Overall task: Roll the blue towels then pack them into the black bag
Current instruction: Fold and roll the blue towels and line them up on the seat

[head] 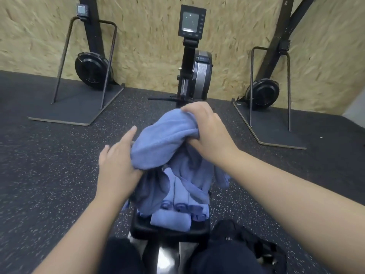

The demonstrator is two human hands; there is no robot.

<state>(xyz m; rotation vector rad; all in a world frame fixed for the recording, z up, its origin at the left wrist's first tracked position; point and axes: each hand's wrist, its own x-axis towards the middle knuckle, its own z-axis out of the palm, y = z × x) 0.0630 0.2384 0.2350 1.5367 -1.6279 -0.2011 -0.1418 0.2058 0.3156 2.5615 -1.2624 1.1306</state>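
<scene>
Dark-trousered knees (pixel 122 256) at the bottom edge, straddling a rowing machine's black seat (pixel 169 227) stacked with rolled blue cloth towels (pixel 170 219).

Just past the rolls, held up a loose blue terry towel (pixel 166 141), long axis slanting from far-right down to near-left. Right hand (pixel 209 133) clamped on the far upper end, left hand (pixel 116 165) at the near lower corner, fingers fairly straight, thumb tucked under. Crumpled black fabric bag (pixel 254 246) down by the right knee, so right arm closer. Speckled black rubber floor (pixel 49 165), chipboard wall (pixel 148 36), more gym machines behind.
</scene>
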